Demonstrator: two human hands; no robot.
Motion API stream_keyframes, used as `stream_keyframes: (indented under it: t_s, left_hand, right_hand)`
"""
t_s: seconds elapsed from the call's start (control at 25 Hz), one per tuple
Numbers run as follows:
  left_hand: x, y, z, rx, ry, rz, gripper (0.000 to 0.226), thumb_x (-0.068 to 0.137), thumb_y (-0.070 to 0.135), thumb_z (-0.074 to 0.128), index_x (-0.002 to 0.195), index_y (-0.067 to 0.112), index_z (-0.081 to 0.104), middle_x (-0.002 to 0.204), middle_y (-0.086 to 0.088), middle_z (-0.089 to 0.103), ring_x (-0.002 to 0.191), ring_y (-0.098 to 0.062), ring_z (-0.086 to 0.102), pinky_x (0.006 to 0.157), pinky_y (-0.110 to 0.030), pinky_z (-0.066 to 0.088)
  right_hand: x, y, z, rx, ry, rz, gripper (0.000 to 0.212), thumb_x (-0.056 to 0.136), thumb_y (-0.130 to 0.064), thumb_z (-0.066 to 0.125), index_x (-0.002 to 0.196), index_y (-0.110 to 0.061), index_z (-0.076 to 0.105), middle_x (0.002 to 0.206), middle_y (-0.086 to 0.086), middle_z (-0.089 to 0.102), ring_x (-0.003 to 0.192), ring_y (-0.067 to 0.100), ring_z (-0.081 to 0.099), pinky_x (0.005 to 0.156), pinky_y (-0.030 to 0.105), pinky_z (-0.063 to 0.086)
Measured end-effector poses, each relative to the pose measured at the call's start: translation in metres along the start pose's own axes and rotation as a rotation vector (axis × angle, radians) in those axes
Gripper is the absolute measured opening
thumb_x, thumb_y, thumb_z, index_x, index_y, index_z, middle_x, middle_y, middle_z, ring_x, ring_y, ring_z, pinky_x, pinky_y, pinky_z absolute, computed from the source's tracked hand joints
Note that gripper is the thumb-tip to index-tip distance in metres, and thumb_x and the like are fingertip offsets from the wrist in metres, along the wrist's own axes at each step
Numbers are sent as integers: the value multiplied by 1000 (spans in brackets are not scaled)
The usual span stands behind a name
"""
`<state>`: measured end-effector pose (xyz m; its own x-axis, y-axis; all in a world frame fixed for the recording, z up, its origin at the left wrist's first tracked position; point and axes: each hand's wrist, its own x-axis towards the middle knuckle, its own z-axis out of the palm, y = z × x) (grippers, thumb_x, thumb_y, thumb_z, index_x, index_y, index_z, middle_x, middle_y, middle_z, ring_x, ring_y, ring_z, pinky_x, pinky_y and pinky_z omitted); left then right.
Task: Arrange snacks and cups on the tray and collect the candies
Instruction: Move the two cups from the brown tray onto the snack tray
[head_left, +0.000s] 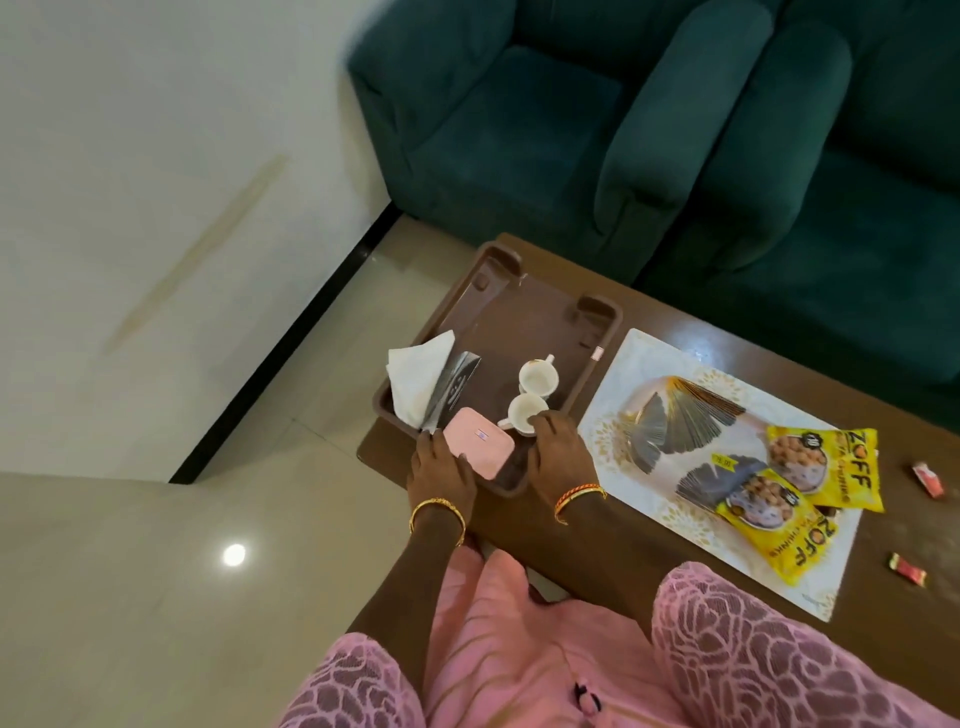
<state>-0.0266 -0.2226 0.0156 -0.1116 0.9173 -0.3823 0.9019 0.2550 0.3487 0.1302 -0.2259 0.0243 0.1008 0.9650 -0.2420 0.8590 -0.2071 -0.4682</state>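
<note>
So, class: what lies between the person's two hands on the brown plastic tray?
In the head view, a pink rectangular box lies between the left hand and right hand on the tray.

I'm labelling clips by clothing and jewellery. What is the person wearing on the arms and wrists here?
Both forearms are bare below short pink lace sleeves with a rose pattern. The left wrist carries a thin gold bangle. The right wrist carries an orange and gold bangle. No rings or watch can be made out.

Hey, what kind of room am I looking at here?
Most likely a living room or lounge: green sofas stand behind a low wooden coffee table, which holds a serving tray with teacups.
</note>
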Motion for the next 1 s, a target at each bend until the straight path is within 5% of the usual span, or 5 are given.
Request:
stream_keyframes:
  t_s: [0.2, 0.52, 0.8, 1.0]
  left_hand:
    - [69, -29, -20, -53, -147, -3, 50, 88, 17, 49, 134, 3, 36, 137, -18, 42, 121, -36, 44, 99, -44, 42]
    - [134, -58, -27, -194, -145, -197, 57, 84, 20, 58, 136, 10, 35, 142, -13, 39, 122, -36, 47, 96, -45, 44]
    - [152, -71, -13, -176, -190, -207, 55, 81, 18, 62, 130, 4, 42, 131, -20, 47, 118, -40, 43, 98, -46, 40]
    - [160, -74, -3, -73, -201, -81, 43, 83, 21, 60, 121, 5, 48, 141, -13, 40, 117, -36, 41, 94, -45, 45]
  right_hand:
    - [66, -53, 25, -54, -121, 2, 41, 85, -6, 55, 126, -8, 49, 134, 14, 50, 123, 31, 47, 102, 40, 44]
    - [134, -82, 65, -77, -202, 27, 73, 83, 7, 53, 142, -28, 28, 149, 14, 25, 131, 39, 38, 99, 46, 49]
    - [155, -76, 95, 143, -176, 146, 46, 90, -4, 51, 131, -23, 47, 147, 11, 29, 128, 37, 43, 102, 40, 44]
    - [154, -78, 107, 161, -86, 176, 52, 86, 2, 56, 132, -21, 46, 148, 11, 29, 131, 35, 41, 105, 39, 40]
